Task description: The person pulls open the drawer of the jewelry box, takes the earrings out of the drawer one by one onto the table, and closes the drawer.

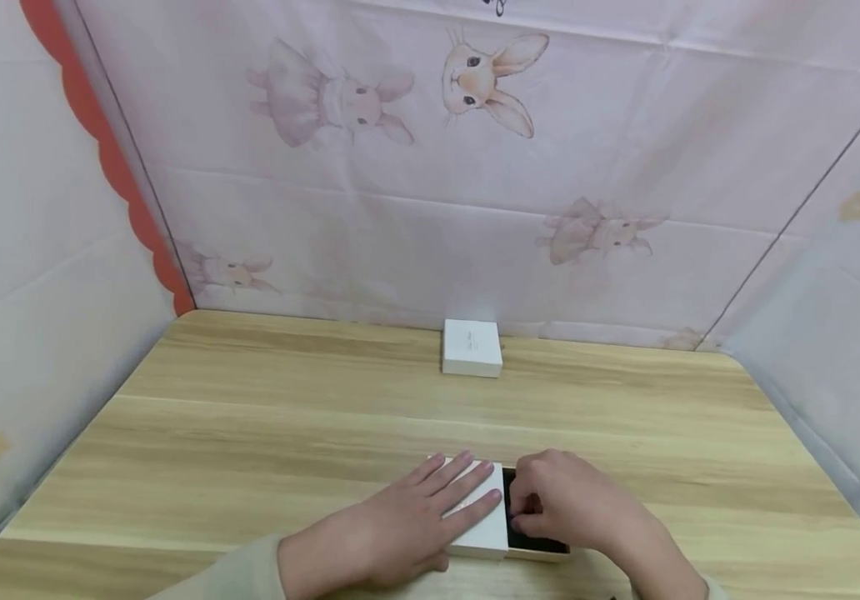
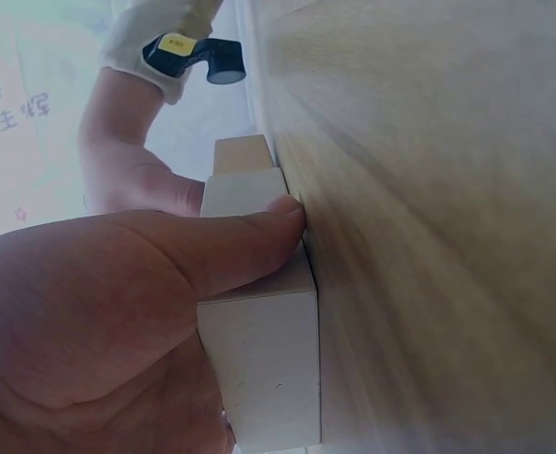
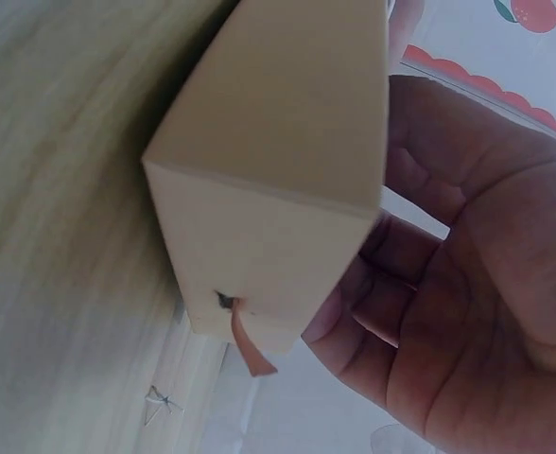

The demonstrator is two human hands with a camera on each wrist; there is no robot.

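Observation:
In the head view, a white box sleeve lies near the table's front, its cream drawer slid partly out to the right, with a black lining inside. My left hand rests on the sleeve, fingers straight and spread over the top. Its thumb lies against the near side. My right hand reaches over the drawer with curled fingers, fingertips at the black lining; whether they hold anything is hidden. A brown ribbon tab hangs from the drawer's end face in the right wrist view.
A second white box with small print stands at the table's back edge. Fabric walls with rabbit prints enclose the wooden table. A small star-like shape shows beyond the drawer; I cannot tell what it is.

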